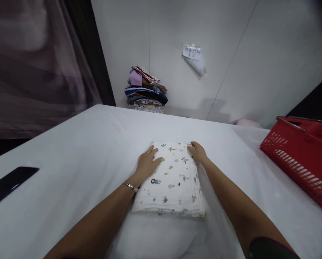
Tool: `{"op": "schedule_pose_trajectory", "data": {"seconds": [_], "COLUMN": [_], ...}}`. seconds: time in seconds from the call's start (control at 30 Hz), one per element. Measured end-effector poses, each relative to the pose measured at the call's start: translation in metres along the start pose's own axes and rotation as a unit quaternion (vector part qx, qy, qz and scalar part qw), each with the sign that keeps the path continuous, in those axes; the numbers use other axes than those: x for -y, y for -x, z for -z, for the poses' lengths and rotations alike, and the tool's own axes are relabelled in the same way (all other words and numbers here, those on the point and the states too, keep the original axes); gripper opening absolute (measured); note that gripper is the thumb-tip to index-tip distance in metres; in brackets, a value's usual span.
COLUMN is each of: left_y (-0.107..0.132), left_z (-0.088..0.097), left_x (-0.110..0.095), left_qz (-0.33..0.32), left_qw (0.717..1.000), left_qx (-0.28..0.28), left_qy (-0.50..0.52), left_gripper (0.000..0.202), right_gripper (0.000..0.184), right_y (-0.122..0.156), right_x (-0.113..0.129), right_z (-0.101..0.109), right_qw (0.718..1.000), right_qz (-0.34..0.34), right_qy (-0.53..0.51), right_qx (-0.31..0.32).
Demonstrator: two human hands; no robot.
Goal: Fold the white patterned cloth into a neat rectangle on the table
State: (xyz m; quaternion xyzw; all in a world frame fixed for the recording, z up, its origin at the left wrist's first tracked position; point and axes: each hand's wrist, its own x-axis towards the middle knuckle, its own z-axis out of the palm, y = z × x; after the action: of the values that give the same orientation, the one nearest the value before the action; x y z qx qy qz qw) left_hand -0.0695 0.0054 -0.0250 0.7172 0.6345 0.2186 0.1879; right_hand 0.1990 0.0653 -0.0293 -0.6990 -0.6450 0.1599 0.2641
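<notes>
A folded muslin cloth point(171, 178), white with small printed plants, birds and animals, lies flat in front of me on the white-covered table. My left hand point(148, 162), with a bracelet at the wrist, rests on its left edge, fingers spread and thumb on the print. At the far right corner, my right hand point(198, 153) has its fingers bent and closed on the cloth's edge. Part of those fingers is hidden behind the hand. Several layers show along the near fold.
To the right stands a red plastic basket point(301, 154) with a metal handle. A dark flat object point(12, 183) lies at the left. Beyond the far edge is a stack of folded fabrics point(146, 90) against the wall, where a paper note point(192, 53) hangs. A curtain point(42, 64) hangs left.
</notes>
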Motion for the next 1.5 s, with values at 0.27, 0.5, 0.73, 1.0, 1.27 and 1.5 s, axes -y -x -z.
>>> {"op": "schedule_pose_trajectory", "data": {"seconds": [0.27, 0.5, 0.73, 1.0, 1.27, 1.5], "left_y": [0.000, 0.002, -0.004, 0.042, 0.092, 0.074], "left_z": [-0.002, 0.007, 0.008, 0.027, 0.035, 0.031], "left_x": [0.001, -0.002, 0.008, 0.009, 0.004, -0.063], "left_qz": [-0.009, 0.006, 0.013, -0.003, -0.004, -0.084], "left_qw": [1.000, 0.999, 0.996, 0.997, 1.000, 0.996], "left_qx": [-0.009, 0.011, 0.038, 0.072, -0.001, 0.038], "left_qy": [0.001, 0.041, 0.073, 0.030, 0.010, 0.002], "left_gripper": [0.050, 0.052, 0.063, 0.067, 0.054, 0.041], "right_gripper": [0.060, 0.056, 0.052, 0.055, 0.037, 0.032], "right_y": [0.012, 0.045, 0.109, 0.177, 0.188, 0.148], "right_x": [0.004, 0.013, 0.019, 0.005, -0.016, -0.015], "right_z": [0.004, 0.011, 0.012, 0.016, 0.032, 0.030], "right_qw": [0.997, 0.999, 0.990, 0.984, 0.975, 0.985], "right_qz": [0.005, 0.030, 0.117, 0.154, 0.076, -0.032], "right_qy": [0.035, 0.035, 0.024, -0.057, -0.206, -0.162], "right_qx": [0.061, 0.022, 0.078, 0.076, -0.032, 0.055]}}
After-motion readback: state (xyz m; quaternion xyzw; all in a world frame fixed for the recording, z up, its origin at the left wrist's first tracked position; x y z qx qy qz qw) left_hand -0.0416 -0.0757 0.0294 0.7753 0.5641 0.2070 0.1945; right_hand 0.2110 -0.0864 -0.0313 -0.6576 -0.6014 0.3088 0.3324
